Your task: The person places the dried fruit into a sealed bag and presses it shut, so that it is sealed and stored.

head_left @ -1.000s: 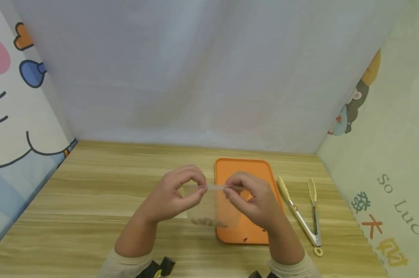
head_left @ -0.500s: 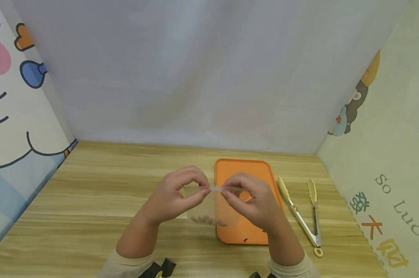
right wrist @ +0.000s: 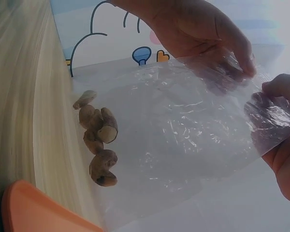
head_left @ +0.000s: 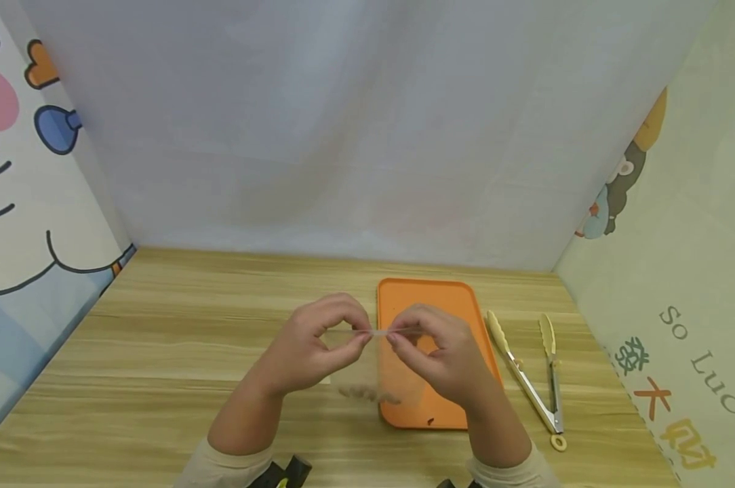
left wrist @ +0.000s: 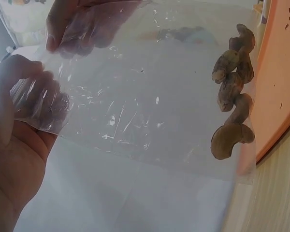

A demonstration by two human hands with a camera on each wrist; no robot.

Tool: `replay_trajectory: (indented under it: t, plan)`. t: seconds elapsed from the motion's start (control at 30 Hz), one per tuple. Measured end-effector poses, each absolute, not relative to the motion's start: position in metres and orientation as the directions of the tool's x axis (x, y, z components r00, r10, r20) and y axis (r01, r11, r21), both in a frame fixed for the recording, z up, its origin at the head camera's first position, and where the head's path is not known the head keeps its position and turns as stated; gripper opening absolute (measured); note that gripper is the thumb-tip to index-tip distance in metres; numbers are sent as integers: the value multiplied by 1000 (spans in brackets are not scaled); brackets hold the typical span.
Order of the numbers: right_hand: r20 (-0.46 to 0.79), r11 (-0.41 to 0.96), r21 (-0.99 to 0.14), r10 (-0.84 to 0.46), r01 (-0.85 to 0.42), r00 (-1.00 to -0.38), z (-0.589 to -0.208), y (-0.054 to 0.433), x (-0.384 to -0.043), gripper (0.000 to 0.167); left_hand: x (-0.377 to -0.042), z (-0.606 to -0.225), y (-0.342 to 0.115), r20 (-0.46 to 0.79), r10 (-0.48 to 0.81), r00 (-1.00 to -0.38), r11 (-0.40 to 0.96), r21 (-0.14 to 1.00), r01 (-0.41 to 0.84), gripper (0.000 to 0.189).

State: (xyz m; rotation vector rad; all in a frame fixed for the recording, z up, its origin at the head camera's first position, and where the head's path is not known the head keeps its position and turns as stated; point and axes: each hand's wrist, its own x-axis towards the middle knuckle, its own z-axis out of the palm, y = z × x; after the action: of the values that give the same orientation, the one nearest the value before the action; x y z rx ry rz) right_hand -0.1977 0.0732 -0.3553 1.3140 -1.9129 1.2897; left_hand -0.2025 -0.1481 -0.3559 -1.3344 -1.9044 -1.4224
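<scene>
A clear plastic bag (left wrist: 135,111) hangs upright between my hands, its top edge a thin strip in the head view. My left hand (head_left: 321,342) pinches that edge between thumb and fingers. On the other side my right hand (head_left: 441,349) pinches the same edge, the fingertips of both hands close together. Several brown, curved pieces (right wrist: 97,135), wrinkled and mushroom-like, lie in a row along the bag's bottom. Through the film, the fingers behind the bag show in both wrist views.
Behind and below the right hand lies an orange tray (head_left: 428,291) with small dark bits on it. Tongs (head_left: 535,390) with pale yellow tips rest spread on the wooden table (head_left: 178,339) to its right. A grey-white cloth (head_left: 343,135) hangs along the back.
Both thumbs and fingers have slid inward along the bag's top edge, so less of the strip shows between them. The bag with its pieces stays in nearly the same place.
</scene>
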Motion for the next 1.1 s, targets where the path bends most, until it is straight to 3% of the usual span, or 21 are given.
replay_trajectory:
  t: [0.7, 1.1]
  plan:
    - [806, 87, -396, -444, -914, -391, -356, 71, -198, 5, -201, -357, -143, 765, 453, -458, 29, 501, 865, 10]
    - [801, 108, -400, -441, -910, -405, -356, 70, -196, 8, -201, -358, -140, 763, 449, -464, 44, 500, 865, 16]
